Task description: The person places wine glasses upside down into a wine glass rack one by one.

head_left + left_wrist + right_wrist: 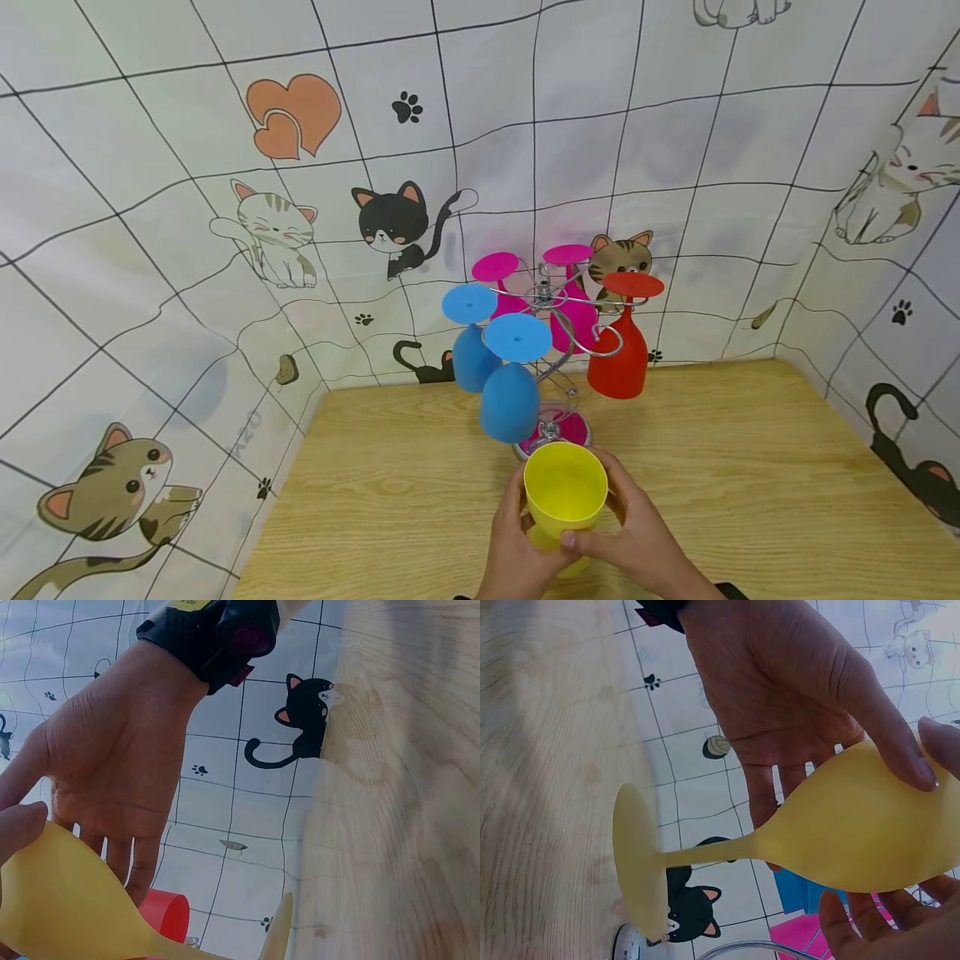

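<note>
Both hands hold a yellow plastic goblet (566, 483) upright, its mouth facing up, near the front of the table. My left hand (513, 542) wraps the left side of the bowl. On the other side my right hand (637, 525) curves round it, thumb across the front. The goblet's thin stem (712, 851) and round foot (640, 862) show in the right wrist view, with the foot close over the wood. Just beyond the hands stands a chrome goblet rack (543, 296). Upside down on it hang two blue goblets (510, 404), two pink goblets (573, 321) and a red goblet (618, 362).
The rack's round pink base (572, 427) sits on the light wooden table (375, 483), right behind the yellow goblet. A cat-patterned cloth (525, 150) with a black grid encloses the back and sides. An open wire hook (611, 340) sticks out at the rack's front right.
</note>
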`<act>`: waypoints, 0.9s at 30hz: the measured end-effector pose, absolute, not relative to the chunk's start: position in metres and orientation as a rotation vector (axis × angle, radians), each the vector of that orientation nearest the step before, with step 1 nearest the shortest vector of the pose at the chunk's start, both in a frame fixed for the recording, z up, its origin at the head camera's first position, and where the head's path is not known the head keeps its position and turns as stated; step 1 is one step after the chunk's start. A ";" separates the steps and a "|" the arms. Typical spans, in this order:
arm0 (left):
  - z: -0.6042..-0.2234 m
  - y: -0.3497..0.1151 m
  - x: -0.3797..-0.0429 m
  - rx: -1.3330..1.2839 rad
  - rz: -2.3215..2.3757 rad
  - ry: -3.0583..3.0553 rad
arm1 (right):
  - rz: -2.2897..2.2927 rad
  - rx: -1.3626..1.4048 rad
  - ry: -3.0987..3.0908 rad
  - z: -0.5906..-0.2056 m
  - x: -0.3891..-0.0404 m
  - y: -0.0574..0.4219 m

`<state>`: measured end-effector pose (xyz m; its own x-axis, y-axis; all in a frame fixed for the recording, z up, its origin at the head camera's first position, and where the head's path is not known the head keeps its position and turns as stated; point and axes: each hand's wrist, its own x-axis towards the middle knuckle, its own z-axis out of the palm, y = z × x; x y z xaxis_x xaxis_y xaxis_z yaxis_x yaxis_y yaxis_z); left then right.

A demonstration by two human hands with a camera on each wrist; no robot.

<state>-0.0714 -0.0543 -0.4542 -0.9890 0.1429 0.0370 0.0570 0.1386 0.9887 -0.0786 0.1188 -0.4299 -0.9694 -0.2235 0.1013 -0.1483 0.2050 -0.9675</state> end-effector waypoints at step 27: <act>-0.442 -0.079 -0.078 0.855 1.121 3.574 | -1.417 -0.772 3.003 -0.402 -0.076 0.140</act>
